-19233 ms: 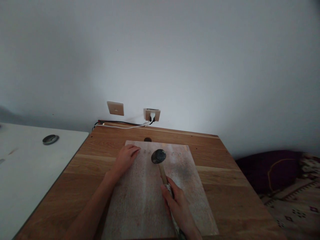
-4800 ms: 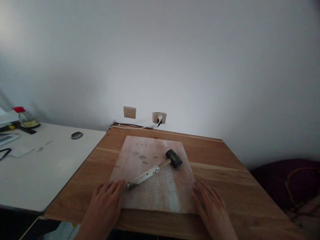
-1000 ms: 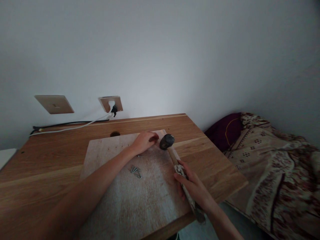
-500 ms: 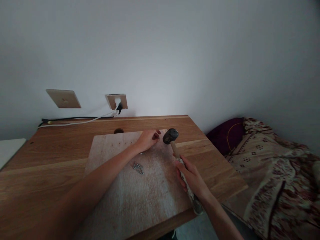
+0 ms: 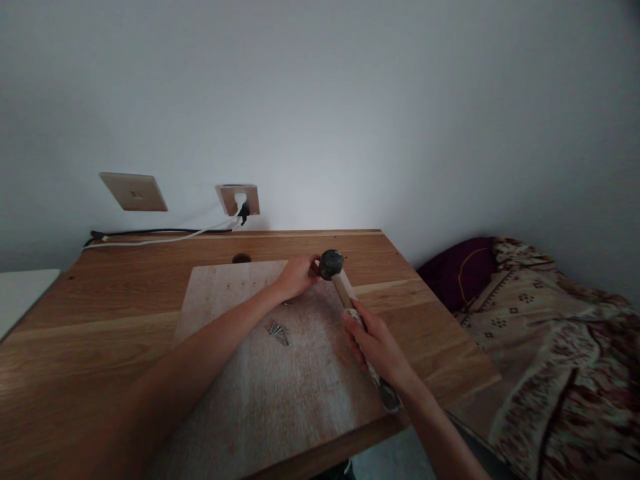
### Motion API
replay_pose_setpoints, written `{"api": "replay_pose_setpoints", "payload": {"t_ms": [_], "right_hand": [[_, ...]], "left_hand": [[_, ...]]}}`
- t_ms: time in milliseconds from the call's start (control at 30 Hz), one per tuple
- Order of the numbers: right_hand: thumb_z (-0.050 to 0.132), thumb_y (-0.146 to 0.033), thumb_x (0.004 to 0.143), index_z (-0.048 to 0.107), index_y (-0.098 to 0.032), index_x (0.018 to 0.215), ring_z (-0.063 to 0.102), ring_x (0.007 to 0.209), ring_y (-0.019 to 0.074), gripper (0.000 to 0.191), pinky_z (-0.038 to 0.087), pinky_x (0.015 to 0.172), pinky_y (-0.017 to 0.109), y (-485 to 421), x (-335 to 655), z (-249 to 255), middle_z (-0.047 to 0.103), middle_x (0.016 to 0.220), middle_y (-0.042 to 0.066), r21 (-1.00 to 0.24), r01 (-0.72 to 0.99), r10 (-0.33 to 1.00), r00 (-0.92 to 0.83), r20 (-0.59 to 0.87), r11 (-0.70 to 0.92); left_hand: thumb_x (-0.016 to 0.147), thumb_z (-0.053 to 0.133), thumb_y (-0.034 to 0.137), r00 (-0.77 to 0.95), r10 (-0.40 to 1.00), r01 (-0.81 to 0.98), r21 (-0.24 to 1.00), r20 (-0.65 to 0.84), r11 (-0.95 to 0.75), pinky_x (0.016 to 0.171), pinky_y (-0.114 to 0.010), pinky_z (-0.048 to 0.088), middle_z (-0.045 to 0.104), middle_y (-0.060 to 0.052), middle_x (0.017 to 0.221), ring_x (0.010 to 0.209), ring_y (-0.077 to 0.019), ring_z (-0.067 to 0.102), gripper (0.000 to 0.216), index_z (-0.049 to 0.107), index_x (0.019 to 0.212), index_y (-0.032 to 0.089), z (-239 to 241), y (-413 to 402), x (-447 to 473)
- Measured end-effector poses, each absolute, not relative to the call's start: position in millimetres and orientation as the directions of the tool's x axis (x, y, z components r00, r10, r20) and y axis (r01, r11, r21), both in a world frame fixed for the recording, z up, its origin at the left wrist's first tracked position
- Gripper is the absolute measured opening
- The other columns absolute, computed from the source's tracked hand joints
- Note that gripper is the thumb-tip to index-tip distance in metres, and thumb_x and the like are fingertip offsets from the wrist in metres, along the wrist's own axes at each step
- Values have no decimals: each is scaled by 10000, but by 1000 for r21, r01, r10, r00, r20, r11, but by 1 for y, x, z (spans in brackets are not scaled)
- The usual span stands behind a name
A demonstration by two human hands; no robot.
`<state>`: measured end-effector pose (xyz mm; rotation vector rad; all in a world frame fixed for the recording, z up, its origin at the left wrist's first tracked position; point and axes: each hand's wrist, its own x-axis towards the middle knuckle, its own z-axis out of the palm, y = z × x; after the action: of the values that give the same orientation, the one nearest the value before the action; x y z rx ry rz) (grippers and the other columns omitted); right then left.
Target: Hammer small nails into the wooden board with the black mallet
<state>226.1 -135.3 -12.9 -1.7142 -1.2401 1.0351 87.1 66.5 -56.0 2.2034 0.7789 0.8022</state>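
My right hand (image 5: 377, 343) is closed around the worn wooden handle of a hammer (image 5: 343, 292). The hammer's dark, rounded head (image 5: 331, 265) is beside the fingertips of my left hand (image 5: 299, 276), near the far right corner of a pale wooden board (image 5: 280, 407). The fingers of my left hand are pinched together; whatever they hold is too small or hidden to make out. A small pile of nails (image 5: 279, 332) lies mid-board, with a single nail (image 5: 289, 304) just below my left wrist. Several small dark spots (image 5: 243, 284) form a row along the board's far edge.
Under the board is a wooden table (image 5: 425, 320), its far edge against the wall. A white cable and a black cable (image 5: 165, 231) run along the back to a wall socket (image 5: 240, 200). To the right lies patterned bedding (image 5: 560, 347) beside a purple cushion (image 5: 460, 270).
The hammer head has shifted slightly left and up, closer to my left fingertips. My left fingers look more tightly pinched. The whole view has moved a little.
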Motion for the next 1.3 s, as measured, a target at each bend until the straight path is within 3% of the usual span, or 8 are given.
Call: {"api": "replay_pose_setpoints", "payload": {"t_ms": [233,433,533,667,867,1133,1300], "right_hand": [[526,-568,942,569,-200,1179,408,349,92,440,351,300,190,-137,223,-17,494,575,-98,-923,308,959,230,-165,-232],[537,-570,949,597,-215,1078,409,350,87,382,345,316,186,-137,222,-17,495,560,-93,-925,308,965,206,-162,-221],[582,-594,921,605,-216,1039,401,347,87,397,331,311,187,-139,221,-17,488,543,-96,-927,301,963,213,-164,-224],[594,-664,889,544,-231,846,363,342,76,438,319,295,190,-147,219,-16,457,537,-94,-947,228,957,236,-172,-226],[586,-720,874,534,-238,908,362,327,92,486,326,294,200,-157,218,-25,450,482,-103,-941,226,938,295,-181,-252],[587,-676,899,510,-240,859,401,340,85,445,320,292,182,-151,219,-30,462,517,-101,-946,212,945,269,-186,-246],[538,-669,932,517,-239,915,400,337,86,430,344,288,182,-153,219,-33,480,530,-101,-951,214,948,274,-163,-225]], "left_hand": [[774,745,71,637,715,306,758,287,-576,857,-329,553,794,-53,961,894,-220,747,422,700,1180,177,-58,66,87],[716,791,134,624,686,316,682,374,-659,1008,-405,510,684,-123,1237,1152,-271,653,451,683,1153,174,-50,68,81],[762,727,169,703,615,316,619,356,-719,919,-356,522,657,-94,1147,1024,-231,653,301,671,1058,174,-31,65,54],[748,720,210,888,436,319,490,144,-811,727,-291,471,630,-17,905,776,-185,607,140,651,870,208,-6,48,7],[796,648,144,909,417,371,415,23,-831,710,-292,443,651,-36,906,783,-189,616,62,631,786,203,-6,28,-11],[863,606,92,824,533,375,521,191,-766,683,-255,449,708,-20,808,741,-168,657,115,675,886,182,-14,55,19],[859,624,63,828,513,382,440,228,-813,731,-274,469,726,-49,813,778,-189,678,152,712,804,174,-19,68,40]]}}
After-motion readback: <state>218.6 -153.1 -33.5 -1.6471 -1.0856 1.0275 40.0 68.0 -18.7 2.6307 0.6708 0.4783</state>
